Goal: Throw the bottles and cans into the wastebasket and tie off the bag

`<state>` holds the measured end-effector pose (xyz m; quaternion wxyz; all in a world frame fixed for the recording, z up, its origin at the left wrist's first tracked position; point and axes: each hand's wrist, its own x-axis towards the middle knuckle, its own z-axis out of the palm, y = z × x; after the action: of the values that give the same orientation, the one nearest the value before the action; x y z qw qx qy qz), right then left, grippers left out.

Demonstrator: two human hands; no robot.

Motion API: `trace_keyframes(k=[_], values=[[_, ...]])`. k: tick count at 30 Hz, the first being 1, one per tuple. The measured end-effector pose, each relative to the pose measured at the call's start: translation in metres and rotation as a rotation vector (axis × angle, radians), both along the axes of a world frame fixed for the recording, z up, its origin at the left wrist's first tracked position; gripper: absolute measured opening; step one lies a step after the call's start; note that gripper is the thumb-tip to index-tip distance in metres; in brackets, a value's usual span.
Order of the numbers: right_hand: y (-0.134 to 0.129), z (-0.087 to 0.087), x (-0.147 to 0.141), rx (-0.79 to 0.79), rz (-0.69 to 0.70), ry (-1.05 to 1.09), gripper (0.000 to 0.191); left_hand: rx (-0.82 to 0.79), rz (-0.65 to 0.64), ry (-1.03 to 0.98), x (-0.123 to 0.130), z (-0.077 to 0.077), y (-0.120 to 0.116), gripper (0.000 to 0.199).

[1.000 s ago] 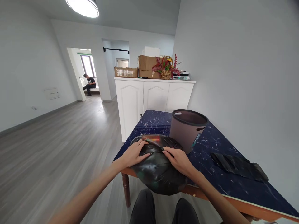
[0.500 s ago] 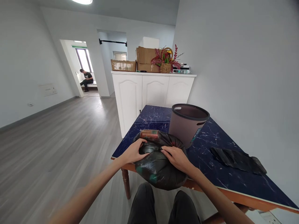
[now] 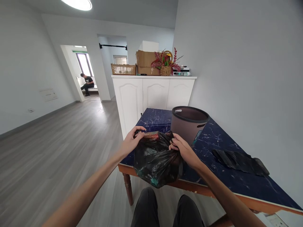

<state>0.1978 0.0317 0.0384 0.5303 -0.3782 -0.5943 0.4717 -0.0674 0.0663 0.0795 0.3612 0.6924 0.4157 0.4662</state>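
A filled black garbage bag (image 3: 158,164) lies at the near edge of the table, bulging a little over it. Through its thin plastic show a reddish-brown item near the top and a green patch at the bottom. My left hand (image 3: 132,140) pinches the bag's rim on the left. Its right side is gripped by my right hand (image 3: 181,146), fingers curled into the gathered plastic. The mouth is stretched between both hands. Just behind my right hand stands a brown trash can (image 3: 187,127) with a dark rim and a label.
On the blue marbled table (image 3: 220,179), a folded black plastic bag (image 3: 240,161) lies to the right. A white cabinet (image 3: 155,93) behind carries cardboard boxes (image 3: 148,63) and a flower basket (image 3: 165,70). Far left, a person (image 3: 87,83) sits beyond a doorway.
My hands have moved apart and slightly up, pulling the bag's top outward to both sides. The bag, bunched and rounded before, now looks flatter and stretched.
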Motion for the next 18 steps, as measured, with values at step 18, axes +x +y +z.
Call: trace_keyframes(k=[18], values=[[0.009, 0.019, -0.028, 0.025, -0.131, 0.084, 0.044, 0.097, -0.422, 0.222, 0.047, 0.063, -0.020, 0.038]])
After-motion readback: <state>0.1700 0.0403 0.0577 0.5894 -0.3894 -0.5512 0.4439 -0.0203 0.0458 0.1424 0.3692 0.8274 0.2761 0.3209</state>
